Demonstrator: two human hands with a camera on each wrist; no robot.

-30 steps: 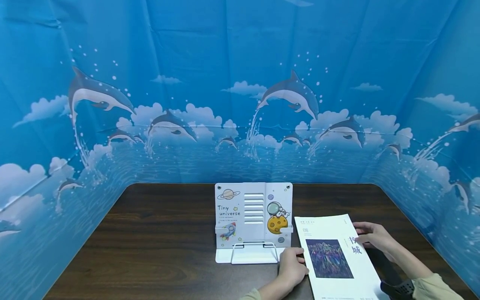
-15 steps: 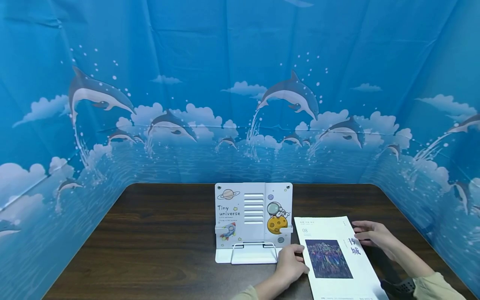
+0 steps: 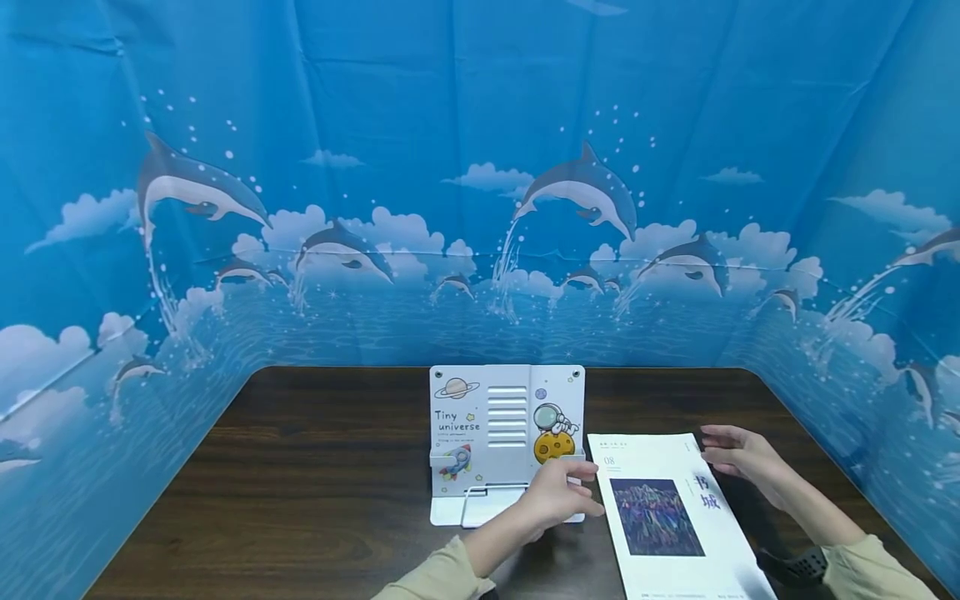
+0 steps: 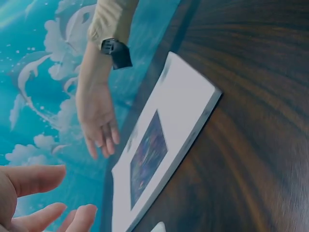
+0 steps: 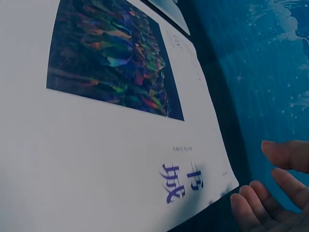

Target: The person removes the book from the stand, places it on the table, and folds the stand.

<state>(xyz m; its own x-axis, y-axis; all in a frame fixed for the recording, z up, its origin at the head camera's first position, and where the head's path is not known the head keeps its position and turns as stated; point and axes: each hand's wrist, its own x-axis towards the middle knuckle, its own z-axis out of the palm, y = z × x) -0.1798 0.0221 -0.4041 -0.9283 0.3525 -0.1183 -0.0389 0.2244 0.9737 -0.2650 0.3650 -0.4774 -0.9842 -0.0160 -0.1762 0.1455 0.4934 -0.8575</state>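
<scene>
A white magazine with a dark, many-coloured picture on its cover lies flat on the table's right side. My left hand hovers in front of a white book stand, its loosely bent fingers pointing at the magazine's left edge and holding nothing. In the left wrist view, the fingers of that hand are apart from the magazine. Past the magazine's upper right edge is my right hand; the right wrist view shows its relaxed fingers just off the cover's corner, with nothing in them.
The book stand, printed with a planet, a rocket and an astronaut, stands upright at the table's middle, a wire support at its base. Dark wood table extends to the left. A blue dolphin-print curtain surrounds the back and sides.
My left hand has left the magazine's left edge and moved up, in front of the stand. My right hand has shifted slightly up and off the right edge. The magazine has straightened slightly, then stayed put.
</scene>
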